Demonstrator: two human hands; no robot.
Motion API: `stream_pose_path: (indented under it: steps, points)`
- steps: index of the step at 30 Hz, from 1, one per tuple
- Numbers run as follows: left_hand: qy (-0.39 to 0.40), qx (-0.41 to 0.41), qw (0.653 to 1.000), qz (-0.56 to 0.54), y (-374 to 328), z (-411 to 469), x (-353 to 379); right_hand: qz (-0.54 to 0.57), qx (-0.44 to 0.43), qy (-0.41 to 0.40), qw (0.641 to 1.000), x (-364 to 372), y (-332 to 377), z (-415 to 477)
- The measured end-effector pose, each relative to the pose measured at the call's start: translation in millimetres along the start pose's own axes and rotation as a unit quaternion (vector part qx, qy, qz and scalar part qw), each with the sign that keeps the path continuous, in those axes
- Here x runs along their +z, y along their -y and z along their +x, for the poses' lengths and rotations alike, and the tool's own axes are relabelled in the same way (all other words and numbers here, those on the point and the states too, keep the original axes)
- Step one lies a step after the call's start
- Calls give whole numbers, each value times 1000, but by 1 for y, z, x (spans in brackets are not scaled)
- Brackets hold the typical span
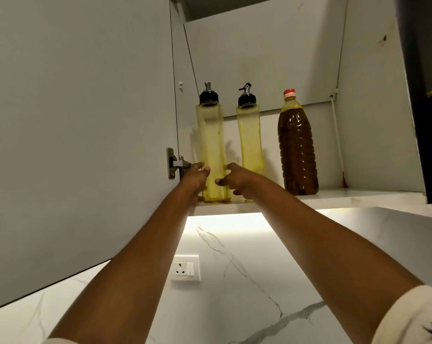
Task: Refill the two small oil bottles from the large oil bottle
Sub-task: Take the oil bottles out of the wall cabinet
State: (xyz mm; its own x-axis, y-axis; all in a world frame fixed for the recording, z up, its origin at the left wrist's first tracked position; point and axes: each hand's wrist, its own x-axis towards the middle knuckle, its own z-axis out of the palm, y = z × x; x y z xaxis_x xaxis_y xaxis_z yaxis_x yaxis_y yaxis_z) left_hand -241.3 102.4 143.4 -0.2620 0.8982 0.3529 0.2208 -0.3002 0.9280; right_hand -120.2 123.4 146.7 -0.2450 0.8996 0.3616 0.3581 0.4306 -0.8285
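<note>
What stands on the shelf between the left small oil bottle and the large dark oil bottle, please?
The second small oil bottle, standing upright, as the head view shows.

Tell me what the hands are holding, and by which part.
The left hand and the right hand both grip the leftmost clear pale-yellow spouted oil bottle round its lower body; it stands on the white cabinet shelf.

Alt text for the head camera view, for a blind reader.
Left hand and right hand reach up to the left small bottle on a cabinet shelf; a second small bottle and large brown bottle stand right of it.
</note>
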Motion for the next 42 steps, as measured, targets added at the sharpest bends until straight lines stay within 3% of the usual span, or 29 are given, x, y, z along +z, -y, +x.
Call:
stream_pose_path:
  steps: [11,16,22,25,32,42]
  points:
    - [15,130,991,-16,-20,-122,-7,71,-71,48,994,-44,8,-107]
    - [29,157,987,-2,23,-178,-13,67,-92,62,992,-28,-27,-164]
    - [62,92,993,-29,147,-239,-10,20,-78,82,993,39,-142,-216]
    - [77,20,996,-49,227,-258,-5,29,-26,123,992,78,-208,-240]
    - [87,-88,992,19,390,-293,-1,63,82,171,980,171,-346,-265]
    - [95,-157,979,92,486,-277,-22,55,181,212,959,264,-432,-247]
